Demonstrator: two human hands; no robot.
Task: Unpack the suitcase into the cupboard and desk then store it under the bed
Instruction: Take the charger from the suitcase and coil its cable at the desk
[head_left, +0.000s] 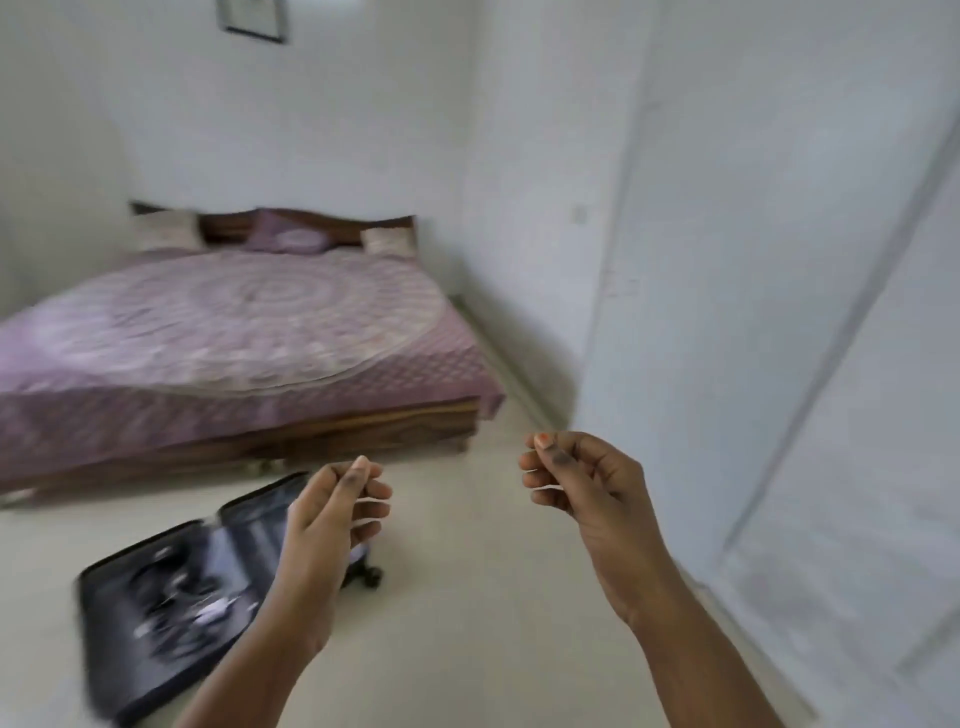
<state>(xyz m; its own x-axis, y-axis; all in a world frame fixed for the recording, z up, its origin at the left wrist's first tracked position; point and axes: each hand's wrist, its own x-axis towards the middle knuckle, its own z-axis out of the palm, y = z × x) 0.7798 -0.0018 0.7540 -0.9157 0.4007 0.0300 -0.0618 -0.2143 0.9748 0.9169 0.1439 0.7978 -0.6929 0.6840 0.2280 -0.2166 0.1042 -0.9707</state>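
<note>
A dark suitcase (171, 587) lies open flat on the pale floor at the lower left, blurred, with dark items inside that I cannot make out. My left hand (340, 512) hovers above its right end, fingers curled in, holding nothing. My right hand (576, 480) is raised at the same height to the right, fingers also curled with nothing in them. A low wooden bed (234, 332) with a purple patterned cover stands beyond the suitcase. White cupboard doors (779, 312) fill the right side, shut.
Pillows (291, 236) rest against the wooden headboard. A framed picture (252, 18) hangs on the back wall. A strip of floor (467, 571) runs between the bed and the cupboard.
</note>
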